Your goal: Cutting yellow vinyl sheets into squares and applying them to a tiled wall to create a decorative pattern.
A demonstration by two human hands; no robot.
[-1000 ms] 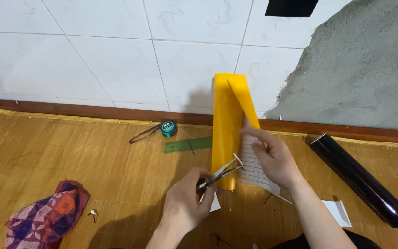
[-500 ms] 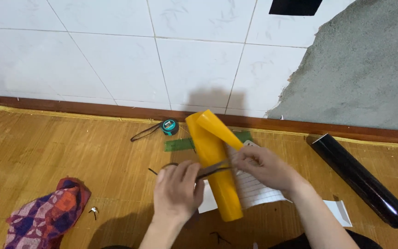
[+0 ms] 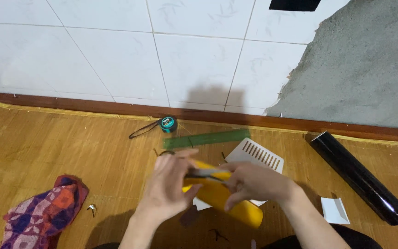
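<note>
The left hand [image 3: 169, 184] and right hand [image 3: 254, 182] are both closed w/ the fingers curled on a yellow roll [image 3: 224, 198], which lies low across the wooden mat [image 3: 47, 143], in front of a white sheet [image 3: 259, 157]. A thin metal tool [image 3: 206, 173], maybe scissors, is gripped btw. the 2 hands on top of the roll. Green ruler [image 3: 207, 139] and tape measure [image 3: 167, 123] lie behind, near the wall; black roll [image 3: 358, 175] is well apart at right, patterned cloth [image 3: 42, 212] at left.

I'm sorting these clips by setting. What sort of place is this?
Probably a room under renovation, with craft work on a bamboo mat: white wall tiles give way to bare cement, and a tape measure and green ruler lie out.
</note>
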